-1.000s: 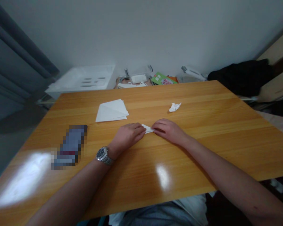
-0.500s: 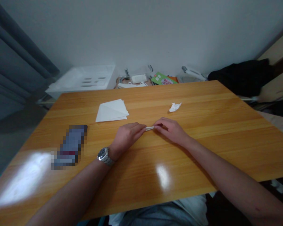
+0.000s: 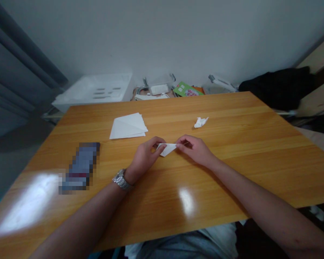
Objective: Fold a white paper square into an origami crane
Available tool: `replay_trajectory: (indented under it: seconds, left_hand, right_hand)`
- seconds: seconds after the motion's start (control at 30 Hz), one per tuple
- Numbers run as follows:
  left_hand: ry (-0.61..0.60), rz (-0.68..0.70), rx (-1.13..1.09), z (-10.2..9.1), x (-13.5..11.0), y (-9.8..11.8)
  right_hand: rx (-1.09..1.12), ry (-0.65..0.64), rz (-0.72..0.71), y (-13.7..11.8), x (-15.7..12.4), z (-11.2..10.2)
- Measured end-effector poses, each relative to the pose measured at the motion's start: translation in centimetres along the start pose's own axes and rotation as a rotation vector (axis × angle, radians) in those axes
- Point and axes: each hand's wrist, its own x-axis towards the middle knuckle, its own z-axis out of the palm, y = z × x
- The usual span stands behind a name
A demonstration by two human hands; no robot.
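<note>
Between my hands is a small piece of folded white paper [image 3: 169, 148], its broad face turned toward me and narrowing to the right. My left hand [image 3: 147, 154], with a metal watch [image 3: 122, 179] on the wrist, pinches its left end between thumb and fingers. At the pointed right end, the thumb and fingertips of my right hand [image 3: 196, 149] are closed on it. Just beyond my right hand a small folded or crumpled white paper piece [image 3: 201, 122] lies on the wooden table [image 3: 218, 201].
Flat white paper sheets [image 3: 128, 126] lie at the back left of the table. A pixelated phone-like object [image 3: 82, 165] rests at the left. Behind the table's far edge are a white tray [image 3: 97, 88], a green booklet [image 3: 187, 90] and dark cloth [image 3: 278, 86].
The folded paper has turned from a thin edge-on strip to show a wider, pointed face. My left thumb and fingers have shifted their hold; my right hand has barely moved.
</note>
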Motion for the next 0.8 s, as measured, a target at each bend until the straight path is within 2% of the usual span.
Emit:
replay_trajectory:
  seconds: [0.23, 0.6, 0.8]
  left_hand:
    - [0.04, -0.004, -0.04, 0.4, 0.2, -0.1]
    - [-0.043, 0.065, 0.012, 0.5, -0.1, 0.2]
    - [-0.134, 0.112, 0.046, 0.5, -0.2, 0.0]
  right_hand:
    - [0.046, -0.038, 0.042, -0.5, -0.2, 0.5]
    - [-0.105, -0.107, 0.004, -0.9, -0.4, 0.4]
    - [-0.139, -0.109, -0.025, -1.5, -0.4, 0.5]
